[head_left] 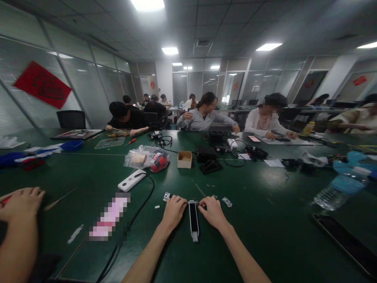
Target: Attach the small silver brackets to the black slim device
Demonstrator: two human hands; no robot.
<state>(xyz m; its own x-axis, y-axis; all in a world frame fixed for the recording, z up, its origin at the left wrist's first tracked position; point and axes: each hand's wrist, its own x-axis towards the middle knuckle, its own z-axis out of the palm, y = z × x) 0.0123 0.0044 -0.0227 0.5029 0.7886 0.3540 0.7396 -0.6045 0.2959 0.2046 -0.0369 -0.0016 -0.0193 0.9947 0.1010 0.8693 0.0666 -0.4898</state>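
A slim, long device (193, 221) with a white edge and a black face lies on the table in front of me, its pale plug-like end toward me. My left hand (174, 211) is closed, fingertips at the device's far left corner. On the other side, my right hand (213, 211) pinches at the far right corner; any small part between those fingertips is too small to make out. A small metal-looking plate (166, 196) lies beside my left hand, and a similar plate (227, 202) beyond my right hand.
A white handheld device (132, 180) with a black cable, bagged parts (147, 158) and a small open box (184, 159) stand farther off. At right are a water bottle (338, 188) and a phone (347, 243). Another person's hand (22, 202) rests at left. People sit opposite.
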